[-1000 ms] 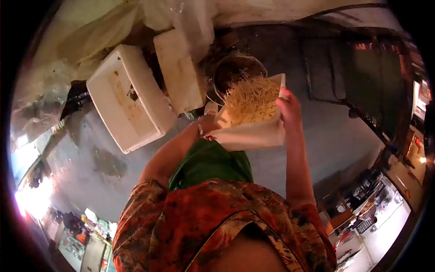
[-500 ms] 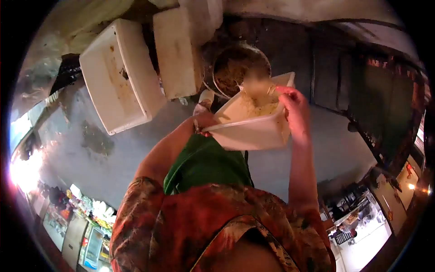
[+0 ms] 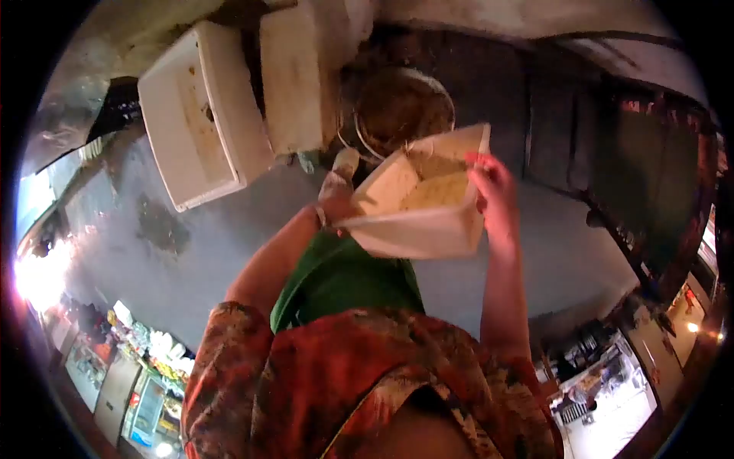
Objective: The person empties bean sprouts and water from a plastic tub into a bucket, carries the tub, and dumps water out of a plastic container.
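Note:
A white rectangular box [image 3: 417, 233] is tilted away from me over the near edge of a round bucket [image 3: 401, 111]. Only a thin layer of yellowish bits shows on its inner walls. My left hand [image 3: 336, 210] grips the box's left end, with a band at the wrist. At the right end, my right hand [image 3: 493, 187] has its fingers closed over the rim. Brown matter fills the bucket's inside; its details are dim.
On the left, a large white foam box [image 3: 191, 122] lies near a second pale block [image 3: 294, 80]. The grey floor [image 3: 260, 199] surrounds them. A foot [image 3: 346, 162] shows beside the bucket. Shelves with goods [image 3: 153, 367] stand at lower left.
The mass of pale, straw-like strands has slid out of the box toward the bucket and no longer shows in the box. The box stays tilted between my hands.

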The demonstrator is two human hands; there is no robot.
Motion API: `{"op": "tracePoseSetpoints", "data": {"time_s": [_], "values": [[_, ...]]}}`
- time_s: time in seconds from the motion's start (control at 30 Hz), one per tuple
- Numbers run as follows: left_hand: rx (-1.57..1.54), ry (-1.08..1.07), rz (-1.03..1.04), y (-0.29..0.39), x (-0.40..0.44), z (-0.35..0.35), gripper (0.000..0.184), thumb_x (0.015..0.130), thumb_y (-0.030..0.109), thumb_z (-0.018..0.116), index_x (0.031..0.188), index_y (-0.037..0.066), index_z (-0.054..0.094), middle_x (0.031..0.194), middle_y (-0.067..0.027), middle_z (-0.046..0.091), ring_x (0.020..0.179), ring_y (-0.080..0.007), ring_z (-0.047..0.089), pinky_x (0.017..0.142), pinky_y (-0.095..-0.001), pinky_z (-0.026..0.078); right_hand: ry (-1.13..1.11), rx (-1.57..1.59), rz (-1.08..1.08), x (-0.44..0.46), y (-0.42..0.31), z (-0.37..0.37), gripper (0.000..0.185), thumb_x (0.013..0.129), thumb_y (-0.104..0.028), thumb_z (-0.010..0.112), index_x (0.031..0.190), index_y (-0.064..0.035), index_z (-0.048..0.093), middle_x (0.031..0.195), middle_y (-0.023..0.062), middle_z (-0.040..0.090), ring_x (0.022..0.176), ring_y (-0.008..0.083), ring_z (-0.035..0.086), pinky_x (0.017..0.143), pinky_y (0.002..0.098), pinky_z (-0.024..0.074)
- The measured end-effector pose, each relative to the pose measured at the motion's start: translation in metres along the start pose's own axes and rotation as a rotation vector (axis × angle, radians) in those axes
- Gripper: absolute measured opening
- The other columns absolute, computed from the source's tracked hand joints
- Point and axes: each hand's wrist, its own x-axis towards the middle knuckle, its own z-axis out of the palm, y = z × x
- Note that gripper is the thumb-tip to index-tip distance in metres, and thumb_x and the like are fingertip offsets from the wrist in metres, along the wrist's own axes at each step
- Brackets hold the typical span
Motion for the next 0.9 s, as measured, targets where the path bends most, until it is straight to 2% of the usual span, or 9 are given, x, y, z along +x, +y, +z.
{"op": "tracePoseSetpoints", "data": {"time_s": [0.23,0.3,0.33,0.4,0.5,0.63,0.73,0.8,0.9], "values": [[-0.352,0.402,0.196,0.018,-0.021,0.039,0.041,0.079,0.017,0.058,0.115,0.004,0.042,0.078,-0.0134,0.061,0.053,-0.0225,0.060,0.037,-0.0334,0.049,0.018,-0.138,-0.007,-0.027,0.031,-0.056,0.031,0.080,-0.018,0.059,0.111,-0.0159,0.056,0.080,-0.0011,0.051,0.068,0.0078,0.048,0.057,0.0230,0.0377],[-0.361,0.427,0.257,0.000,-0.007,0.042,0.039,0.079,0.016,0.057,0.113,0.003,0.043,0.077,-0.0140,0.060,0.050,-0.0227,0.059,0.035,-0.0324,0.048,0.214,-0.967,-0.700,-0.044,0.024,-0.068,0.041,0.077,-0.025,0.064,0.115,-0.0156,0.053,0.097,0.0035,0.056,0.095,0.0191,0.051,0.080,0.0379,0.0365],[-0.364,0.441,0.286,0.003,-0.010,0.045,0.038,0.079,0.015,0.057,0.112,0.003,0.043,0.076,-0.0144,0.060,0.048,-0.0228,0.059,0.034,-0.0319,0.047,0.216,-0.961,-0.714,-0.056,0.012,-0.068,0.041,0.077,-0.025,0.064,0.115,-0.0156,0.053,0.097,0.0035,0.056,0.095,0.0191,0.051,0.080,0.0379,0.0365],[-0.349,0.491,0.261,0.028,-0.031,0.053,0.036,0.078,0.014,0.057,0.109,0.001,0.044,0.075,-0.0156,0.060,0.043,-0.0233,0.057,0.032,-0.0309,0.044,-0.148,-1.051,-0.703,-0.082,-0.011,-0.057,0.051,0.073,-0.031,0.067,0.117,-0.0140,0.050,0.113,0.0062,0.052,0.114,0.0251,0.041,0.093,0.0476,0.0229],[-0.403,0.592,0.278,0.095,-0.082,0.082,0.034,0.077,0.014,0.057,0.106,-0.002,0.045,0.073,-0.0158,0.059,0.039,-0.0235,0.054,0.029,-0.0299,0.041,-0.276,-1.284,-0.748,-0.090,0.036,-0.037,0.051,0.070,-0.032,0.067,0.114,-0.0116,0.051,0.103,0.0065,0.057,0.102,0.0254,0.051,0.087,0.0445,0.0334],[-0.501,0.775,0.220,0.109,-0.092,0.089,0.031,0.077,0.016,0.059,0.101,-0.002,0.049,0.062,-0.0114,0.058,0.038,-0.0215,0.054,0.027,-0.0284,0.037,-0.243,-1.243,-0.618,-0.077,0.086,-0.023,0.041,0.069,-0.029,0.068,0.103,-0.0101,0.055,0.091,0.0047,0.060,0.086,0.0262,0.058,0.075,0.0398,0.0431],[-0.702,0.738,0.420,0.127,-0.130,0.100,0.033,0.081,0.018,0.054,0.108,-0.001,0.049,0.058,-0.0093,0.056,0.037,-0.0173,0.052,0.029,-0.0250,0.035,-0.070,-1.084,-0.931,-0.069,0.088,-0.039,0.025,0.070,-0.025,0.067,0.087,-0.0087,0.059,0.075,0.0045,0.061,0.068,0.0265,0.059,0.060,0.0367,0.0465],[-0.817,0.636,0.593,0.142,-0.157,0.113,0.035,0.083,0.018,0.052,0.111,-0.002,0.047,0.059,-0.0108,0.057,0.037,-0.0167,0.052,0.030,-0.0236,0.036,0.100,-0.681,-0.611,-0.065,0.052,-0.047,0.015,0.072,-0.021,0.064,0.076,-0.0075,0.061,0.070,0.0063,0.061,0.062,0.0240,0.057,0.054,0.0351,0.0441],[-0.699,0.960,0.798,0.140,-0.169,0.140,0.038,0.088,0.028,0.045,0.115,0.002,0.049,0.059,-0.0065,0.056,0.038,-0.0116,0.048,0.032,-0.0217,0.032,0.232,-0.243,-0.428,-0.025,0.070,-0.088,0.014,0.078,-0.022,0.061,0.080,-0.0072,0.061,0.070,0.0079,0.060,0.064,0.0177,0.056,0.053,0.0324,0.0410]]}}
